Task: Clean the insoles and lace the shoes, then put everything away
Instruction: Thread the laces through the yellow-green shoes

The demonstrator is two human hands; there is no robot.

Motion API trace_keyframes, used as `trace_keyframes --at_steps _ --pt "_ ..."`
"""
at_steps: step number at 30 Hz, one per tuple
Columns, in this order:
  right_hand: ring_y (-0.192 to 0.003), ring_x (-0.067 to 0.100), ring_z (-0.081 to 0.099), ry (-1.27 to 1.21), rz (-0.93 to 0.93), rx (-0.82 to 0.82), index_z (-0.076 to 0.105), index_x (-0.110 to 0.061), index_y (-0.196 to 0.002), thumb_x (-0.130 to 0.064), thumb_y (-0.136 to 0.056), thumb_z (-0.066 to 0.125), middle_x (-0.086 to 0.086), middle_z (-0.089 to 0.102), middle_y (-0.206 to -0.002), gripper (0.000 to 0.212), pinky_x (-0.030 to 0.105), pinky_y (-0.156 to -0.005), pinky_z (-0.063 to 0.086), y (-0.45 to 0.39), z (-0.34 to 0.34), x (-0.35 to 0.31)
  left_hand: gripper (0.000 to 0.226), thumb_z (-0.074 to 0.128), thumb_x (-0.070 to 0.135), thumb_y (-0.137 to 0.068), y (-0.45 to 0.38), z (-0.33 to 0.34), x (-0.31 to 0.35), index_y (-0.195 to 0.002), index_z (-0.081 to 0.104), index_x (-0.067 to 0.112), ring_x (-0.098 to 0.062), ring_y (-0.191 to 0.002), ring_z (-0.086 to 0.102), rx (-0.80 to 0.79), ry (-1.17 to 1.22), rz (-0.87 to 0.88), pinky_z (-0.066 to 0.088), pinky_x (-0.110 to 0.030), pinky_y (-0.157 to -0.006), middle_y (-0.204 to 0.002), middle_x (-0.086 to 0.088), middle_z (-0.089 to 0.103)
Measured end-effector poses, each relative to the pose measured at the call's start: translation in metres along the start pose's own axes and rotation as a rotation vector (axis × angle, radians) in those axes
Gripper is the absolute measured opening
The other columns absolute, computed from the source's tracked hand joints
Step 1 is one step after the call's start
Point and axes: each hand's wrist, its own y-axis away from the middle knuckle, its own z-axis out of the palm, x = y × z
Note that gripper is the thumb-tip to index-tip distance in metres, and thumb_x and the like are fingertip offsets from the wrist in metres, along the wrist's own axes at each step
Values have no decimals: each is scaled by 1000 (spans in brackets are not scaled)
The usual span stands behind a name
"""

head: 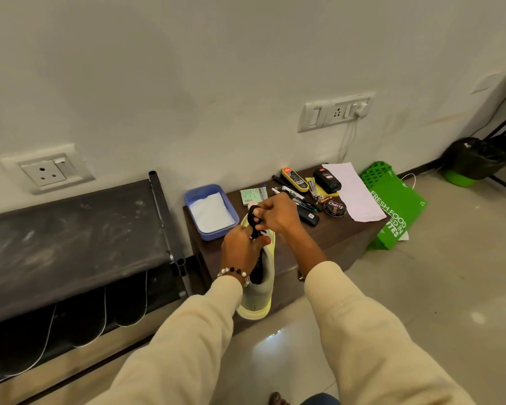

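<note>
A pale grey shoe (262,290) with a yellow-green sole stands toe-down against the front of the low brown table (342,241). A black lace (253,219) loops up above its opening. My left hand (240,249), with a bead bracelet at the wrist, grips the shoe's upper and pinches the lace's lower part. My right hand (278,213) pinches the top loop of the lace just above the shoe. The shoe's toe is hidden behind my hands.
On the table lie a blue tray (209,210) with white cloth, a polish tin (335,206), polish bottles (327,179), markers (297,197) and white paper (358,191). A dark shoe rack (70,244) stands left. A green bag (395,206) leans right.
</note>
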Motion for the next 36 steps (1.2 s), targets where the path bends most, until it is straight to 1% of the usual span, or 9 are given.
trace_keyframes --at_steps 4,10,12,15,21,23,27,32,36 --pt "-60 18 64 -100 29 32 69 -1 -88 -4 -87 65 15 67 -91 5 29 -62 59 7 -2 5 39 58 37 -93 -7 1 2 -83 71 2 -28 -71 58 -14 -1 -59 43 -34 -64 -77 -16 65" --pt "-75 15 66 -194 23 119 73 -9 -101 -11 -87 66 8 72 -89 16 29 -62 57 37 2 41 21 65 26 -89 -5 -17 -11 -89 76 7 -25 -81 51 -136 -46 12 41 -33 -72 -83 -14 62" --pt "-83 17 68 -117 -29 141 74 -13 -101 -13 -86 67 4 73 -89 17 39 -76 58 46 8 54 21 64 23 -90 0 -23 -13 -93 75 5 -25 -83 51 -197 -70 75 43 -37 -78 -87 -14 62" --pt "-92 18 65 46 -143 147 72 -10 -107 -12 -89 63 7 73 -98 20 27 -86 50 60 11 64 23 61 24 -92 6 -26 -13 -99 71 5 -24 -90 51 -322 -191 157 45 -35 -82 -99 -11 55" --pt "-107 24 45 556 -280 -37 63 -10 -122 -17 -97 49 11 59 -115 30 15 -74 23 71 13 82 9 43 30 -100 3 -27 -12 -95 39 24 -25 -84 56 -477 -302 217 48 -39 -80 -95 -8 57" --pt "-107 23 43 581 -262 -76 62 -1 -116 -5 -92 50 18 52 -117 27 9 -75 26 72 20 87 8 43 32 -100 7 -26 -16 -100 40 24 -28 -94 56 -508 -350 283 48 -44 -89 -101 -8 54" --pt "-106 30 44 593 -265 -54 59 0 -113 -3 -88 48 21 48 -116 28 30 -84 38 69 28 86 52 56 28 -90 11 -30 -30 -137 42 9 -26 -113 40 -571 -601 521 38 -32 -103 -133 -11 30" --pt "-99 21 48 634 -175 112 53 -8 -113 -21 -89 61 9 41 -115 28 34 -79 52 62 29 71 31 46 36 -95 2 -28 -34 -115 54 13 -18 -89 46 -496 -574 616 47 -31 -87 -112 -8 44" --pt "-104 22 41 664 -106 267 59 -5 -106 -21 -89 60 8 41 -114 23 35 -83 50 58 36 63 20 54 28 -95 1 -12 -25 -110 59 16 -26 -95 59 -448 -562 389 52 -40 -86 -115 -7 55"
